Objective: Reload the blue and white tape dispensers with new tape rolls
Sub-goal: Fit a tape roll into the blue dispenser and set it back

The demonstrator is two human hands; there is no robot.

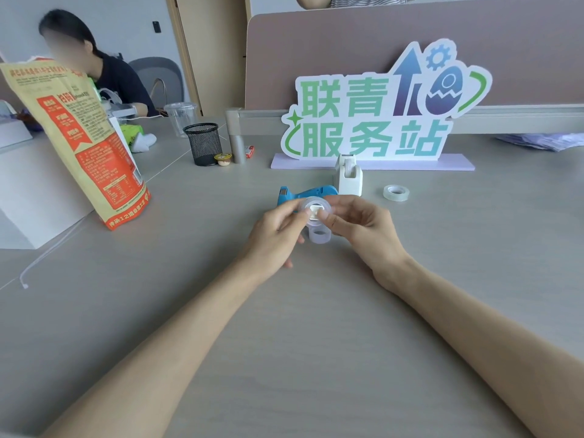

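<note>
Pale grey desk (303, 327), mauve partition panel (347, 42) behind, white wall (126, 20), beige door frame (183, 52), grey chair (158, 74)

This is an office with shared desks. A grey desk (316, 311) meets a padded partition (347, 42) behind a standing service-station sign (379, 115). A mesh pen holder (203, 143) stands nearby, and another person (104, 74) sits at the adjoining desk.
</note>
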